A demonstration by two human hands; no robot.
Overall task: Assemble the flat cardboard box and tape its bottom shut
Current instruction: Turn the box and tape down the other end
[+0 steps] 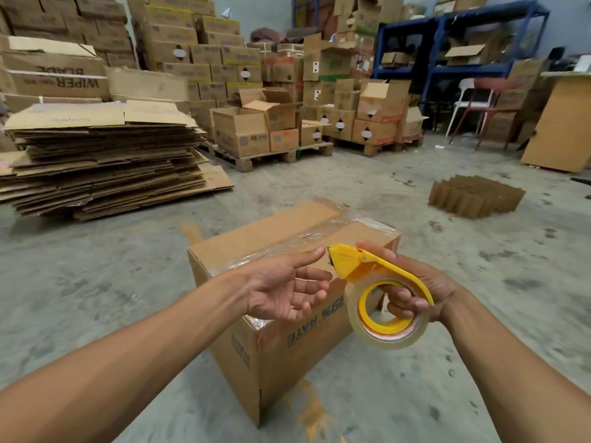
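Observation:
An assembled cardboard box [256, 238] stands on the concrete floor in front of me, its upward face closed and crossed by clear tape along the seam. My right hand [412, 292] grips a yellow tape dispenser [377, 273] loaded with a roll of clear tape [388, 334], held above the box's right end. My left hand [287, 289] hovers open, palm up, just left of the dispenser, its index fingertip almost at the dispenser's cutter tip.
A tall stack of flat cardboard boxes [102, 161] lies at the left. Pallets of filled cartons [256, 132] stand behind. A folded cardboard divider [476, 195] sits on the floor at right. Blue shelving [447, 49] and chairs [479, 107] are at the back right.

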